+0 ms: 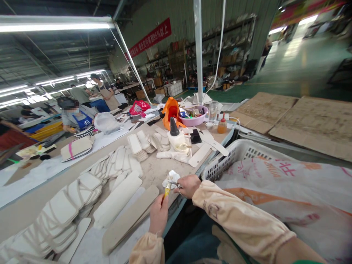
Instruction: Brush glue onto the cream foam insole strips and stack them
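My left hand (158, 214) is closed around a small brush (167, 190) with a yellow handle and a metal band, its head pointing away from me. In my right hand (188, 186) is a pair of small metal scissors (173, 183), one ring showing below the fingers. The blades meet the brush near its head. Just beyond lies a crumpled white piece (172, 175); whether it touches the bristles I cannot tell. Long flat beige pieces (129, 220) and a long off-white piece (118, 200) lie left of my left hand.
Rows of pale rounded pieces (62, 205) spread across the left table. A white bottle with a black cone (174, 128), an orange bag (170, 110) and a purple basin (194, 119) stand ahead. On the right is a white basket (220, 163) with plastic bags. A co-worker (77, 115) sits far left.
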Tool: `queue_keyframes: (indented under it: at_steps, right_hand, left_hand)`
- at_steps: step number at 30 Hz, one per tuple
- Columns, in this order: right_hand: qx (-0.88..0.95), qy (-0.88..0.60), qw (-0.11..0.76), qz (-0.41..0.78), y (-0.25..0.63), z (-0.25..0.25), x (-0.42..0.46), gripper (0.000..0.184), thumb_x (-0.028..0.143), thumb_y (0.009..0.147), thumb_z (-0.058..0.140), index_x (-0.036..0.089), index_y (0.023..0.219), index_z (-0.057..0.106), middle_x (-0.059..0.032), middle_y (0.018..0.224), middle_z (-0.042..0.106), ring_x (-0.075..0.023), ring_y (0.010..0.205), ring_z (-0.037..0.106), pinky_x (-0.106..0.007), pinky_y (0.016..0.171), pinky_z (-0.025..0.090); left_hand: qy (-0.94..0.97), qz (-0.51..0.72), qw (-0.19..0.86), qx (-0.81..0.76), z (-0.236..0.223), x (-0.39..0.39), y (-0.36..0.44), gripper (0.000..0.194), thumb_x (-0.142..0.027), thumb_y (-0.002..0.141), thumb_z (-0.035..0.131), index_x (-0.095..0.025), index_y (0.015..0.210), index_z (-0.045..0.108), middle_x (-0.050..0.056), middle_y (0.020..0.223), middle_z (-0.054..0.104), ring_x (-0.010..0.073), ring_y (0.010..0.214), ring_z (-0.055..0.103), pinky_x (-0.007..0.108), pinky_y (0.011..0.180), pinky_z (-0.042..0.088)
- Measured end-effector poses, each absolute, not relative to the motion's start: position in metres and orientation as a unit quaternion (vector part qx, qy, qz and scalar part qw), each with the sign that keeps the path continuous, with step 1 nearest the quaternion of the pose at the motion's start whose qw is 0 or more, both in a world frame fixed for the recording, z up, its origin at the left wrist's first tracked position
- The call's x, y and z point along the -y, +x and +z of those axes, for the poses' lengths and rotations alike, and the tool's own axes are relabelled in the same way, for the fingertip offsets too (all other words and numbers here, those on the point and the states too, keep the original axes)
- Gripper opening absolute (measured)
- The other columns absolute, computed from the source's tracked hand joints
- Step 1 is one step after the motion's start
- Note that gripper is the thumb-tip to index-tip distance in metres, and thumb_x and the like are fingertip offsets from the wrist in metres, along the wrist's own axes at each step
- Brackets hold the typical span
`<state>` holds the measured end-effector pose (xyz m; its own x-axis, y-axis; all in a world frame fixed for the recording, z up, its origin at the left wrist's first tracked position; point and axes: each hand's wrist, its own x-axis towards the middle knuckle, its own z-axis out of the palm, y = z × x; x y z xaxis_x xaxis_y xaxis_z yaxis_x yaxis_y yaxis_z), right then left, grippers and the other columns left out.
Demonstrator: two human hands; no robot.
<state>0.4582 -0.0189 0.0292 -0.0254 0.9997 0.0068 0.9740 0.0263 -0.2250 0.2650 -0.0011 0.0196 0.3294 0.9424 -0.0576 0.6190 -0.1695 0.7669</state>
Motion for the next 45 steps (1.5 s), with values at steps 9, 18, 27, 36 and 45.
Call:
queue_keyframes:
  at_steps: [9, 18, 27, 36, 45]
  right_hand:
    - [0.708, -0.698, 0.083, 0.072, 0.458, 0.034, 0.021, 0.043, 0.060, 0.082, 0.052, 0.021, 0.093, 0.065, -0.0058, 0.090, 0.070, -0.0226, 0.086, 0.065, -0.028, 0.070, 0.041]
    - [0.700, -0.705, 0.085, 0.077, 0.460, 0.034, 0.015, 0.047, 0.061, 0.084, 0.047, 0.020, 0.095, 0.066, -0.0081, 0.091, 0.071, -0.0229, 0.085, 0.065, -0.028, 0.071, 0.042]
    - [0.680, -0.721, 0.092, 0.098, 0.465, 0.033, 0.013, 0.047, 0.060, 0.085, 0.044, 0.021, 0.093, 0.068, -0.0073, 0.089, 0.072, -0.0227, 0.083, 0.067, -0.028, 0.067, 0.043]
    - [0.634, -0.758, 0.096, 0.120, 0.467, 0.026, 0.010, 0.031, 0.047, 0.077, 0.058, 0.021, 0.089, 0.070, -0.0081, 0.083, 0.072, -0.0242, 0.079, 0.066, -0.029, 0.060, 0.042]
    - [0.639, -0.760, 0.074, 0.095, 0.461, 0.034, 0.012, 0.031, 0.044, 0.073, 0.063, 0.015, 0.085, 0.069, -0.0131, 0.083, 0.070, -0.0287, 0.080, 0.065, -0.034, 0.066, 0.045]
  left_hand:
    - [0.741, 0.221, 0.340, -0.536, 0.025, 0.001, 0.269, 0.034, -0.049, 0.084, 0.042, -0.020, 0.086, 0.060, -0.001, 0.062, 0.057, 0.0177, 0.062, 0.052, 0.028, 0.062, 0.037]
    - [0.771, 0.200, 0.313, -0.518, 0.027, 0.000, 0.271, 0.034, -0.048, 0.085, 0.040, -0.019, 0.090, 0.058, 0.000, 0.068, 0.059, 0.0181, 0.066, 0.055, 0.028, 0.065, 0.038]
    - [0.775, 0.192, 0.292, -0.527, 0.026, -0.003, 0.273, 0.032, -0.046, 0.084, 0.041, -0.020, 0.086, 0.059, 0.000, 0.067, 0.061, 0.0182, 0.066, 0.057, 0.028, 0.064, 0.039]
    - [0.715, 0.269, 0.344, -0.546, 0.025, -0.012, 0.261, 0.036, -0.052, 0.082, 0.047, -0.020, 0.085, 0.061, -0.001, 0.065, 0.058, 0.0172, 0.064, 0.054, 0.027, 0.062, 0.038]
    - [0.490, 0.379, 0.653, -0.435, 0.022, -0.001, 0.263, 0.035, -0.050, 0.082, 0.054, -0.015, 0.089, 0.059, -0.007, 0.051, 0.041, 0.0051, 0.043, 0.033, 0.018, 0.044, 0.026]
